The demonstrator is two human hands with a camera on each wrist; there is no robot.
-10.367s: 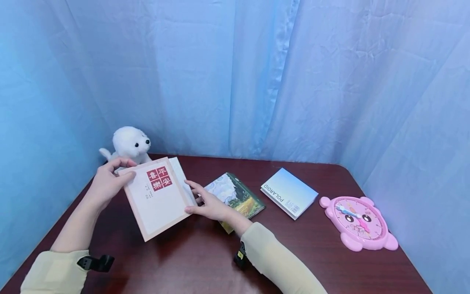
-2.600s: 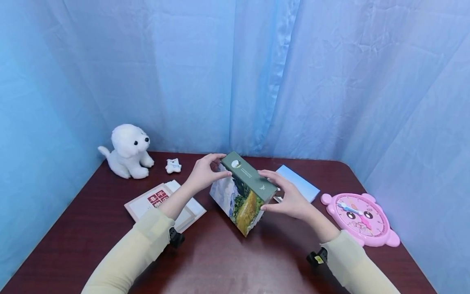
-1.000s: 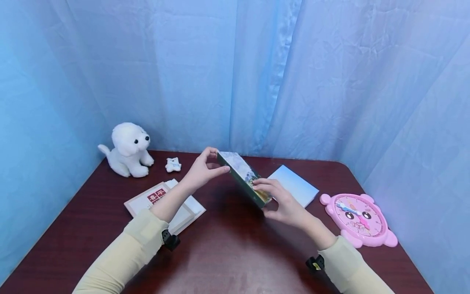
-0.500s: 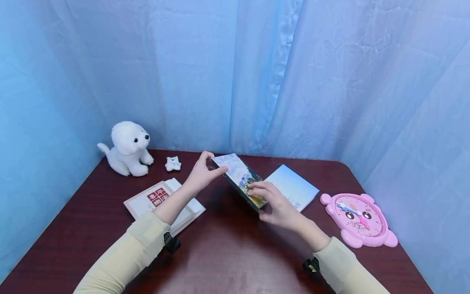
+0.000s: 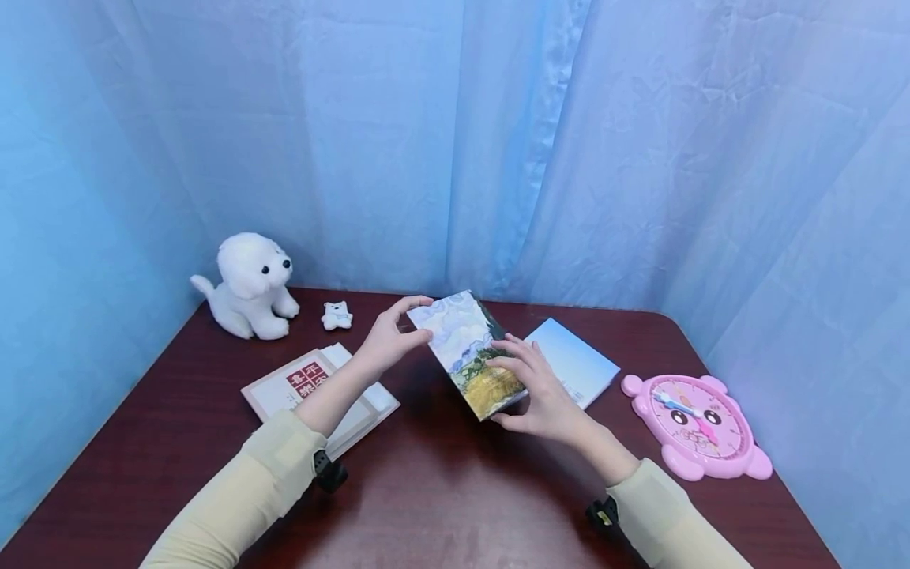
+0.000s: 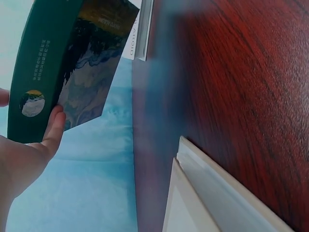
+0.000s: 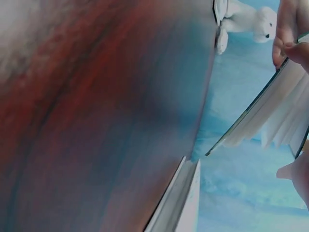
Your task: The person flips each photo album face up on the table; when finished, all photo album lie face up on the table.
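A thick book [image 5: 465, 348] with a painted landscape cover and a green spine is held tilted above the middle of the table. My left hand [image 5: 389, 338] grips its upper left end; in the left wrist view the thumb and fingers span the green spine [image 6: 41, 63]. At its lower right end my right hand [image 5: 543, 395] holds it, fingers over the painted cover and thumb at the bottom edge. In the right wrist view the pages [image 7: 275, 106] hang fanned between the covers.
Pale books [image 5: 284, 387] with red characters lie left, partly behind the left forearm. A blue-white POLAROID book [image 5: 579, 356] lies behind the right hand. A pink clock [image 5: 700, 427] is at right. A plush dog [image 5: 252, 288] and a small white bear [image 5: 337, 315] stand at back left.
Ten seconds ago the hands held the pale book, which now lies at left. The painted book was lifted and turned; in the last second its cover has tipped toward the head camera.
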